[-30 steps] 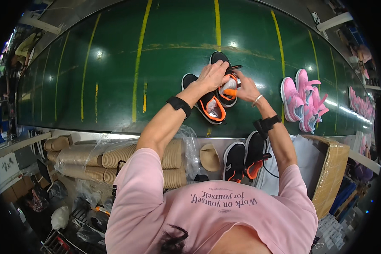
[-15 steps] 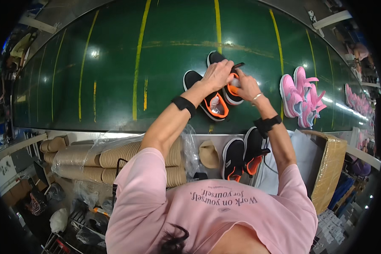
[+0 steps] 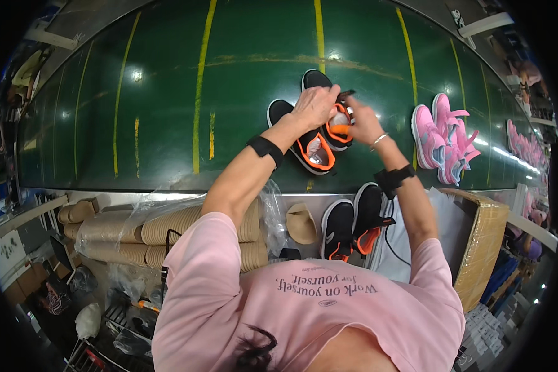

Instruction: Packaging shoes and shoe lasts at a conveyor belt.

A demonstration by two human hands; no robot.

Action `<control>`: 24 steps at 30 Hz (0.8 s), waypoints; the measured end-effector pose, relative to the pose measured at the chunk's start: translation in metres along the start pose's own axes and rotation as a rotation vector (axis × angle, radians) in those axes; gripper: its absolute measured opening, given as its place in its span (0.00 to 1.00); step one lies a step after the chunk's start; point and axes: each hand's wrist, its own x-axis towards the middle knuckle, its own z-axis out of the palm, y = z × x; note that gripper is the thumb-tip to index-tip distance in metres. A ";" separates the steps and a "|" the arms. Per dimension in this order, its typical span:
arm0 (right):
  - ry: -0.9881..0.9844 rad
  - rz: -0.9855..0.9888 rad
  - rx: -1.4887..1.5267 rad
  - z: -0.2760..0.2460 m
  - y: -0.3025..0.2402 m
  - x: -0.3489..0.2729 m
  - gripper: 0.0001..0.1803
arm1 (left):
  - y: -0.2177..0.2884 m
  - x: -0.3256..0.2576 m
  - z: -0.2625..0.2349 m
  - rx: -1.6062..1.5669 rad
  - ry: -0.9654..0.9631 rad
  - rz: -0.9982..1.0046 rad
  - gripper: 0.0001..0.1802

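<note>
**Around the green belt**

A pair of pink shoes (image 3: 443,139) lies on the green conveyor belt (image 3: 167,105), which is marked with yellow lines. Below the belt's edge, a second black-and-orange pair (image 3: 352,226) sits near a single tan insert (image 3: 302,223). Stacks of tan inserts in clear plastic (image 3: 167,232) lie to the left; an open cardboard box (image 3: 480,248) stands to the right

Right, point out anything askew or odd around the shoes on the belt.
Nothing looks damaged or spilled. Both hands, left hand and right hand, work on one black-and-orange shoe; its mate lies alongside, and the pink shoes lie together.
</note>
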 end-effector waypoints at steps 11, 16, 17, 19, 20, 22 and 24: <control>0.112 0.077 -0.329 0.038 0.032 0.021 0.18 | 0.023 -0.011 -0.001 0.212 -0.059 0.087 0.18; 0.102 0.082 -0.168 0.037 0.033 0.003 0.26 | 0.067 -0.058 -0.045 0.210 -0.087 -0.303 0.40; 0.096 0.084 -0.217 0.039 0.036 0.000 0.27 | 0.074 -0.067 -0.044 0.262 -0.191 -0.367 0.41; 0.096 0.061 -0.297 0.041 0.038 0.002 0.28 | 0.079 -0.075 -0.039 0.320 -0.287 -0.447 0.42; 0.092 0.057 -0.297 0.040 0.042 0.002 0.28 | 0.073 -0.081 -0.024 0.241 -0.283 -0.467 0.43; 0.044 0.083 -0.338 0.037 0.025 0.004 0.20 | 0.056 -0.093 -0.005 0.169 -0.279 -0.508 0.44; 0.060 0.096 -0.367 0.042 0.015 0.005 0.18 | 0.043 -0.093 0.009 0.177 -0.171 -0.446 0.39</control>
